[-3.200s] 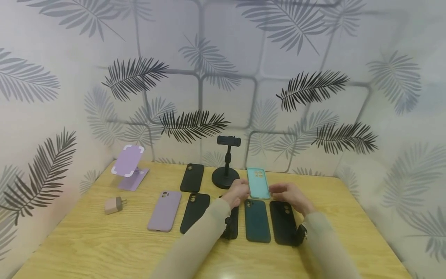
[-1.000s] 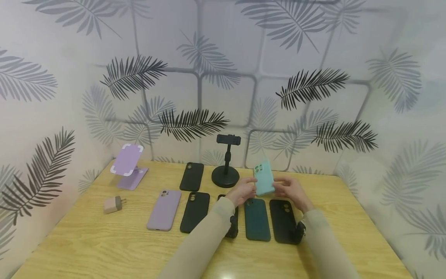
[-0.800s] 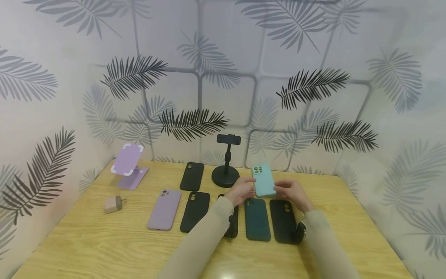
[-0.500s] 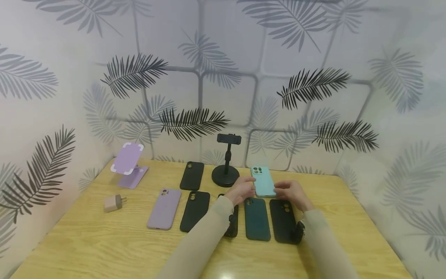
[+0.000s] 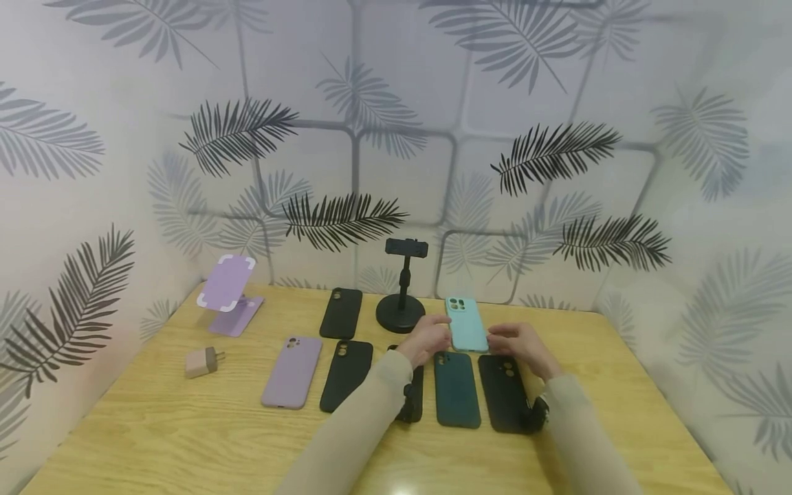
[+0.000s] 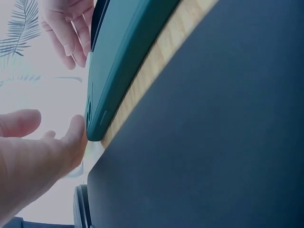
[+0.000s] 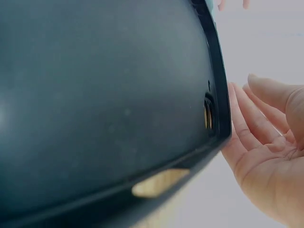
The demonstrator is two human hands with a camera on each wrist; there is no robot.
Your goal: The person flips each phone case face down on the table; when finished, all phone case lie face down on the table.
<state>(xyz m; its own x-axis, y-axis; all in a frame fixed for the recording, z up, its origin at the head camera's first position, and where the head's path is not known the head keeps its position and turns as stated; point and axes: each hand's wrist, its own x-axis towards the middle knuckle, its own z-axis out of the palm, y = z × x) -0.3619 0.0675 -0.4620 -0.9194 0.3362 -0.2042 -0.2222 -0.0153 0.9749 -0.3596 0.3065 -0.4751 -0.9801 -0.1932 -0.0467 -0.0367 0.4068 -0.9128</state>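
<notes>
A mint phone case [image 5: 467, 324] lies back side up on the table in the head view, its camera cutouts at the far left corner. My left hand [image 5: 427, 338] is right at its left edge. In the left wrist view that hand's thumb [image 6: 20, 122] stands apart from its fingers. My right hand [image 5: 518, 345] is beside the case's lower right corner, fingers extended in the right wrist view. Nearer to me lie a dark teal phone case [image 5: 457, 390] and a black phone case [image 5: 502, 395] with its inside up. My left forearm partly covers another black case [image 5: 416, 392].
Behind my left hand stands a black phone stand [image 5: 401, 313]. To the left lie two more black cases [image 5: 342, 313], a lilac case [image 5: 292, 372], a plug adapter [image 5: 201, 362] and a purple folding stand [image 5: 227, 283]. A patterned wall closes off the table's back.
The mint case, earlier inside up, has been picked up, turned over and lowered back side up onto the table. My fingers have loosened from it, and the right hand has drawn slightly away.
</notes>
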